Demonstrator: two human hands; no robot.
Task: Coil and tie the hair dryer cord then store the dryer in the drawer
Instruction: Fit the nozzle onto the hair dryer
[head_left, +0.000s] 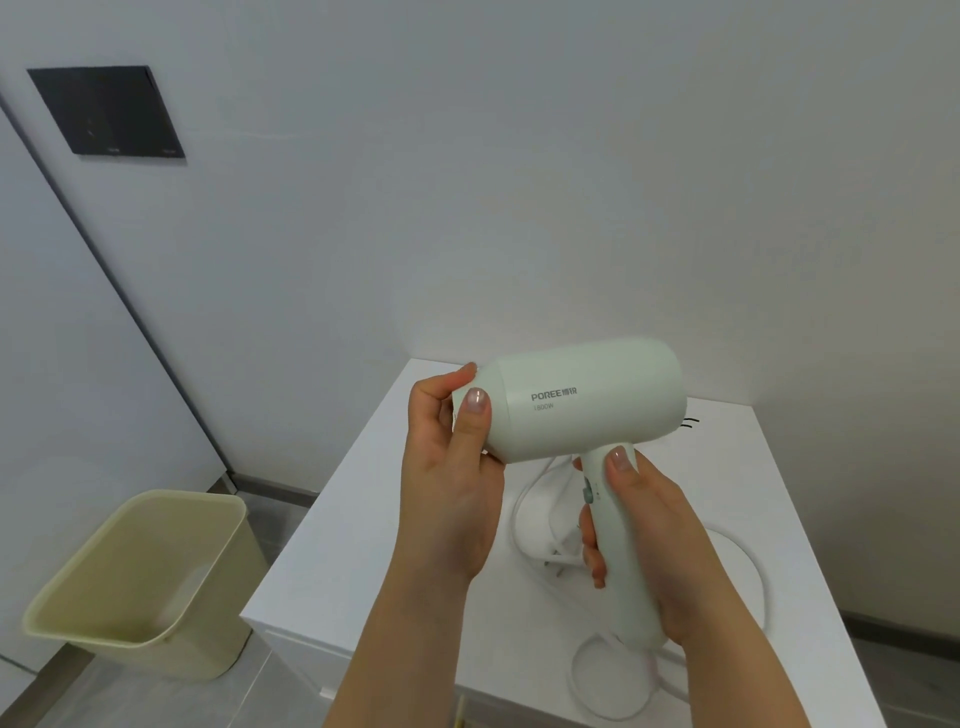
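Observation:
A pale green hair dryer (587, 397) is held up above a white cabinet top (374, 545), its barrel pointing left. My left hand (454, 467) grips the nozzle end of the barrel. My right hand (644, 545) is wrapped around the handle, thumb near the top. The white cord (587, 686) hangs from the handle's base and lies in loose loops on the cabinet top. Its plug (558, 564) rests on the surface behind the handle. A small black tie (688, 422) sticks out behind the barrel's rear.
A beige waste bin (150, 582) stands on the grey floor left of the cabinet. White walls close in behind, with a dark panel (106, 111) high at the left. The cabinet's front edge (291, 636) runs below my left forearm.

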